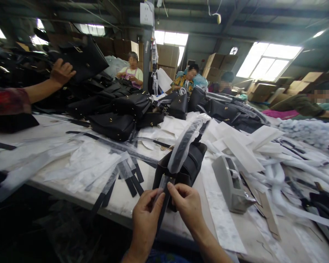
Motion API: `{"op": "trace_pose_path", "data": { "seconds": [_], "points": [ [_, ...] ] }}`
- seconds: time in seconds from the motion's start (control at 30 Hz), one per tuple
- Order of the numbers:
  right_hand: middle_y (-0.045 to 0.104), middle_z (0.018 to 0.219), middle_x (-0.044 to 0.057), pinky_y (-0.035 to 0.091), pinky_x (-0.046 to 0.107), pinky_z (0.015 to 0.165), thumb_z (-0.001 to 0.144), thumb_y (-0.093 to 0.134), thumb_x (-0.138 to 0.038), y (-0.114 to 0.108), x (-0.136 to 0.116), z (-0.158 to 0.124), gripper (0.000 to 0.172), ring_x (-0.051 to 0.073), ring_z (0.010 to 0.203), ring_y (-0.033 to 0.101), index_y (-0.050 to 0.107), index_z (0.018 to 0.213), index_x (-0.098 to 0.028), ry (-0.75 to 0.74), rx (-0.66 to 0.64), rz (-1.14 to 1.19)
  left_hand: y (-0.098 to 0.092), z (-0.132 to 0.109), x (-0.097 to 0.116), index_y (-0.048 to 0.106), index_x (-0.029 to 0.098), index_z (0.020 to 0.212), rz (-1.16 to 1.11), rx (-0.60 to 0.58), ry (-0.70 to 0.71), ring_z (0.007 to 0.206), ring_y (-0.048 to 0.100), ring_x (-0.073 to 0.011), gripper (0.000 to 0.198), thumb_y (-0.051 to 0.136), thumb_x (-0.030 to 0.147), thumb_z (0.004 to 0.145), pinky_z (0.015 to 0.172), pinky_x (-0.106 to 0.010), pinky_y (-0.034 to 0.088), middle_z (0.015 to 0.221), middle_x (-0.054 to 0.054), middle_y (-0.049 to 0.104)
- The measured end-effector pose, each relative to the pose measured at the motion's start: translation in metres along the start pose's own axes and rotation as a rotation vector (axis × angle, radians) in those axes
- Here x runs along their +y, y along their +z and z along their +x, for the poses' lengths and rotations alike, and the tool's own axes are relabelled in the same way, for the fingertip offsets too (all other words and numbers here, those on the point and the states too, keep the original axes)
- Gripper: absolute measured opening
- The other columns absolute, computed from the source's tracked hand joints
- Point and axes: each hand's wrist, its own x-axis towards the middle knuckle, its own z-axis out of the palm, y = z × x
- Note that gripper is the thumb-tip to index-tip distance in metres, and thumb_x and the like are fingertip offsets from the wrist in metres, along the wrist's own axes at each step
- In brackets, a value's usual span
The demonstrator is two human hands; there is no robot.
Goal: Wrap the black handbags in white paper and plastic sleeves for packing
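Right in front of me a black handbag (193, 160) stands on the table, its handle (182, 149) wrapped in clear plastic and arching up. A black strap (162, 208), partly covered in clear film, hangs from the bag's near side over the table edge. My left hand (148, 208) pinches this strap between thumb and fingers. Close beside it, my right hand (185, 201) is closed, thumb against fingertips, at the strap's upper part near the bag. The exact spot under the right fingertips is hidden.
A grey tape dispenser (230, 182) stands right of the bag. Loose black straps (131, 179) and plastic sleeves (79, 164) lie left. Black bags (112, 124) are piled behind. At left, another person's hand (61, 73) is at a black bag (84, 58). Other people sit farther back.
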Motion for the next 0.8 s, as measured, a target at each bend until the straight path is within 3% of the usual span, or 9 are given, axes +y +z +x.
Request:
{"op": "trace_pose_path", "data": {
  "seconds": [0.07, 0.2, 0.33, 0.47, 0.57, 0.7, 0.8],
  "points": [
    [0.05, 0.043, -0.002, 0.033, 0.02, 0.043, 0.086, 0.065, -0.049, 0.002, 0.002, 0.002, 0.051, 0.008, 0.041, 0.043, 0.054, 0.048, -0.017, 0.009, 0.006, 0.03, 0.0, 0.0, 0.003, 0.076, 0.023, 0.098, 0.098, 0.005, 0.235, 0.082, 0.07, -0.015, 0.014, 0.066, 0.025, 0.089, 0.075, -0.021, 0.055, 0.09, -0.003, 0.072],
    [0.05, 0.042, -0.001, 0.032, 0.02, 0.041, 0.085, 0.066, -0.05, 0.002, 0.005, 0.003, 0.052, 0.007, 0.038, 0.042, 0.054, 0.048, -0.016, 0.066, -0.015, 0.118, -0.005, 0.001, 0.003, 0.072, 0.022, 0.115, 0.302, -0.034, 0.589, 0.081, 0.07, -0.0111, 0.03, 0.059, 0.009, 0.092, 0.076, -0.015, 0.055, 0.091, -0.003, 0.069],
    [0.055, 0.045, 0.002, 0.038, 0.02, 0.044, 0.09, 0.055, -0.061, -0.001, 0.001, -0.001, 0.059, 0.009, 0.041, 0.05, 0.06, 0.054, -0.014, 0.038, -0.091, 0.204, -0.011, 0.004, -0.002, 0.064, 0.02, 0.129, 0.454, -0.098, 0.723, 0.086, 0.07, -0.0116, 0.039, 0.056, 0.007, 0.093, 0.08, -0.015, 0.055, 0.096, -0.005, 0.068],
    [0.06, 0.051, 0.002, 0.043, 0.021, 0.047, 0.085, 0.065, -0.058, -0.002, -0.003, -0.004, 0.051, 0.011, 0.045, 0.056, 0.061, 0.058, -0.015, 0.014, -0.121, 0.142, -0.012, 0.003, -0.005, 0.058, 0.02, 0.137, 0.533, -0.105, 0.803, 0.088, 0.071, -0.0138, 0.047, 0.059, 0.006, 0.092, 0.082, -0.017, 0.056, 0.098, -0.006, 0.07],
    [0.056, 0.047, 0.0, 0.041, 0.02, 0.044, 0.086, 0.064, -0.057, -0.003, -0.001, -0.003, 0.052, 0.01, 0.041, 0.053, 0.057, 0.055, -0.016, 0.063, -0.121, 0.188, -0.013, -0.008, -0.008, 0.055, 0.02, 0.14, 0.514, -0.123, 0.83, 0.089, 0.071, -0.0143, 0.052, 0.057, 0.002, 0.091, 0.083, -0.018, 0.056, 0.101, -0.007, 0.071],
    [0.05, 0.042, -0.002, 0.038, 0.02, 0.045, 0.09, 0.058, -0.054, -0.007, 0.0, 0.0, 0.056, 0.008, 0.04, 0.047, 0.052, 0.049, -0.017, 0.049, -0.15, 0.204, -0.029, -0.023, -0.005, 0.059, 0.021, 0.134, 0.381, -0.274, 0.753, 0.092, 0.072, -0.0148, 0.047, 0.06, 0.005, 0.09, 0.084, -0.019, 0.057, 0.104, -0.007, 0.073],
    [0.048, 0.041, -0.002, 0.035, 0.021, 0.046, 0.091, 0.057, -0.054, -0.01, -0.004, 0.001, 0.057, 0.008, 0.04, 0.044, 0.051, 0.048, -0.017, 0.048, -0.204, 0.199, -0.044, -0.02, 0.008, 0.069, 0.025, 0.115, 0.357, -0.119, 0.477, 0.09, 0.072, -0.0168, 0.027, 0.063, 0.017, 0.09, 0.082, -0.022, 0.057, 0.102, -0.004, 0.075]
  ]
}}
